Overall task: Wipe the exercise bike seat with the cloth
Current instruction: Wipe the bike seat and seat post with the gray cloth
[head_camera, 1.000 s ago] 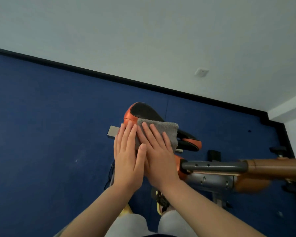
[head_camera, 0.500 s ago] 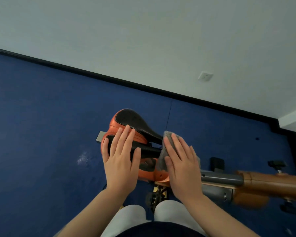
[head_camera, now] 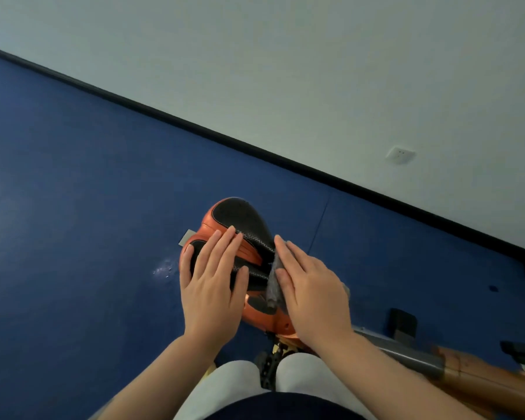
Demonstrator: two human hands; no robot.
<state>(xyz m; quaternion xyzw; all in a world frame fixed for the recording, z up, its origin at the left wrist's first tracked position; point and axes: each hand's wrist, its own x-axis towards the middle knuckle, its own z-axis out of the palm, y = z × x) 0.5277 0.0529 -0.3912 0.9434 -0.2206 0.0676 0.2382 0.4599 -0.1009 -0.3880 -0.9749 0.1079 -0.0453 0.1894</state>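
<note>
The orange and black bike seat [head_camera: 240,219] sits at the centre of the head view, its far lobe bare. My left hand [head_camera: 214,286] lies flat on the near left part of the seat, fingers spread, holding nothing. My right hand [head_camera: 311,294] presses the grey cloth [head_camera: 272,284] against the right side of the seat. Only a narrow dark strip of the cloth shows beside my fingers; the rest is hidden under the palm.
The bike's grey and orange frame bar [head_camera: 406,354] runs off to the lower right. Blue floor [head_camera: 88,207] surrounds the bike, a black skirting [head_camera: 255,151] and white wall behind. My knees in light trousers [head_camera: 234,386] are below the seat. A small wet patch [head_camera: 162,269] is left of the seat.
My right hand has slid the cloth from the seat's top to its right side, uncovering the black top. My left hand has settled on the left part. The view has tilted.
</note>
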